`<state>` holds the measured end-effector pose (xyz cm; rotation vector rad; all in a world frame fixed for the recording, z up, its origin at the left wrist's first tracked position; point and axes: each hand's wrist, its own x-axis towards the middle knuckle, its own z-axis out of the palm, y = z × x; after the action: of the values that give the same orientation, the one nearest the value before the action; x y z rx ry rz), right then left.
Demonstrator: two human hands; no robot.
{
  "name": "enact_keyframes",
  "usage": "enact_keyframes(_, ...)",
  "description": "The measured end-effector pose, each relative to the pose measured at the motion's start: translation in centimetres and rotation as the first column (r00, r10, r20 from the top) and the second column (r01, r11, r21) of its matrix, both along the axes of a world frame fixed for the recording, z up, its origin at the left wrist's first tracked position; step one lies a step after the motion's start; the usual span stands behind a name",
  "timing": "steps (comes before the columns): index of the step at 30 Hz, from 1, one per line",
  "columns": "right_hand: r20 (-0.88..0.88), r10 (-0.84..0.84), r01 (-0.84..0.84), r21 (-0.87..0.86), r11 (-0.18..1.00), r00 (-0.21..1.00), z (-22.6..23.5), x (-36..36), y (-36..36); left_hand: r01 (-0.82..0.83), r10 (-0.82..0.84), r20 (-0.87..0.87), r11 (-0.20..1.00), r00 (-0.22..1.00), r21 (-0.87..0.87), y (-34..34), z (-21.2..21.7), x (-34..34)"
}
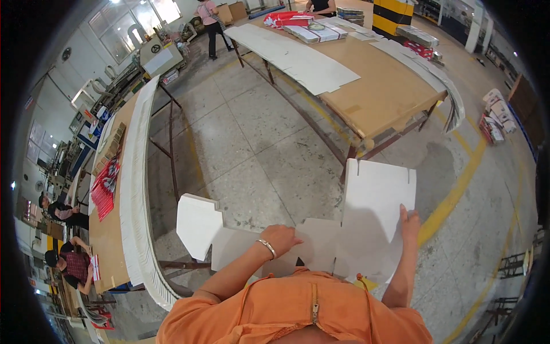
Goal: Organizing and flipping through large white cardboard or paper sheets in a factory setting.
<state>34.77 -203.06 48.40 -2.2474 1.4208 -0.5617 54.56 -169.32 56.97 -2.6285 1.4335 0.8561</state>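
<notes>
A small stack of white die-cut cardboard sheets (375,200), with notched edges and a wide panel at each end, is held in front of my body. My left hand (279,241), with a bracelet at the wrist, is closed over the middle of the stack, its fingers curled at the far edge. At the right edge of the wide right panel, my right hand (409,222) grips the cardboard, thumb on the upper face and the other fingers mostly hidden. The stack's near edge meets my orange top (286,304).
To the left, a long table carries a fanned row of white sheets (134,218) and red packages (105,189). Ahead stands a brown-topped table (378,86) with white cardboard sheets (292,57). Several people work farther off. A striped pillar (392,20) stands at the back.
</notes>
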Motion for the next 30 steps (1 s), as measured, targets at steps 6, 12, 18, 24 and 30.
enact_keyframes(6,-0.025,0.061,-0.059,0.076,0.995,0.998,-3.5,8.1,-8.0,-0.035,0.034,0.008,0.999,0.999,0.024,-7.6,-1.0,7.2)
enact_keyframes(12,0.043,0.006,-0.006,-0.010,1.000,0.999,-3.3,16.4,-15.3,-0.031,0.031,0.004,0.998,1.000,-0.056,-14.8,-0.7,17.0)
enact_keyframes(18,-0.032,0.018,-0.015,0.098,0.995,0.999,-2.6,22.6,-19.8,-0.030,0.029,-0.019,0.998,0.999,-0.050,-19.7,0.8,23.8)
enact_keyframes(24,0.132,0.133,-0.148,0.107,0.983,0.982,-1.6,31.2,-24.6,-0.085,0.089,0.045,0.993,0.995,-0.084,-23.4,-0.1,29.2)
enact_keyframes(30,0.108,0.238,-0.246,0.069,0.967,0.965,-5.9,41.1,-29.1,-0.204,0.200,0.107,0.978,0.974,0.030,-25.1,1.3,34.7)
